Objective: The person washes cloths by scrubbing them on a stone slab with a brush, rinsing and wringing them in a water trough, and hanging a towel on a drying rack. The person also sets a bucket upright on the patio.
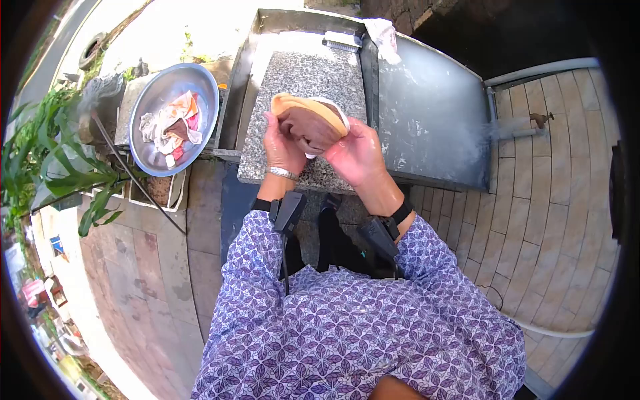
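Observation:
Between my two hands is a folded piece of cloth (312, 128), brown in the middle with an orange-yellow band and a bit of white at its edge. My left hand (284, 152) grips its left side, and my right hand (360, 152) grips its right side. Its exact kind is hard to make out. Both hands look wet and are above the speckled granite slab (317, 73). A scrubbing brush (342, 41) lies at the slab's far end.
A metal basin (212, 100) with several small cloths (170, 130) stands to the left. On the right is a grey tank (430, 113) with a pale cloth (381, 39) over its far corner. A tap (537, 123) sticks out from the tiled wall (533, 200). Leafy plants (73, 160) grow at far left.

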The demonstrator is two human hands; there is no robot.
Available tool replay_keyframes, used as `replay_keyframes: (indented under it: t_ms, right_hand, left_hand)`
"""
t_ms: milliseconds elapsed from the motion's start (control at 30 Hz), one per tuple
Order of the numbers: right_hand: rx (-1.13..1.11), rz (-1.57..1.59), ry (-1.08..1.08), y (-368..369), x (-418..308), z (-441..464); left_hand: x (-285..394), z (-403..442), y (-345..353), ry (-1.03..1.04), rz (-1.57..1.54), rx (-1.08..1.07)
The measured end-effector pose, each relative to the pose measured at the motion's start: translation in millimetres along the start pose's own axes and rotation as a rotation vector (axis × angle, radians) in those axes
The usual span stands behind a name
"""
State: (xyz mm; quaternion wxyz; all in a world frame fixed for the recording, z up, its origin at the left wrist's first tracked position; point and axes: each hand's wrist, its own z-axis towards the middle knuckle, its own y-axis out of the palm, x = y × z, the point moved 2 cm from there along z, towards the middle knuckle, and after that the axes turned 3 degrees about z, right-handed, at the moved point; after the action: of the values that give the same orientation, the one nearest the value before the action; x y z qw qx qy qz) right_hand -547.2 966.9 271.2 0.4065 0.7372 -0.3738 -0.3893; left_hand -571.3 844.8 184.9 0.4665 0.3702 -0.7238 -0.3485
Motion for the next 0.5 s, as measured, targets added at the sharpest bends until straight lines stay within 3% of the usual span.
replay_keyframes:
  t_ms: [100, 167, 200, 233, 300, 367, 433, 500]
  right_hand:
    - [0.04, 0.025, 0.074, -2, 4, -3]
    - [0.028, -0.051, 0.101, -5, 6, -1]
    - [0.11, -0.106, 0.141, -2, 7, -3]
    - [0.193, -0.159, 0.18, 1, 5, -4]
    - [0.154, -0.196, 0.173, 3, -2, -2]
    - [-0.043, -0.479, 0.232, 4, -11, 5]
    - [-0.1, -0.557, 0.2, 2, -13, 17]
    - [-0.171, -0.847, 0.317, 0, -16, 28]
  left_hand:
    - [-2, -8, 18, 0.091, -0.188, 0.013]
    - [8, -2, 37, 0.048, -0.245, -0.142]
    - [20, -3, 45, -0.022, -0.256, -0.291]
    - [27, 9, 36, -0.027, -0.26, -0.289]
    - [39, 35, 25, -0.018, -0.056, -0.11]
    - [46, 41, 30, -0.037, -0.067, -0.039]
    - [53, 48, 32, 0.054, 0.26, 0.115]
    - [55, 50, 39, 0.052, 0.324, 0.171]
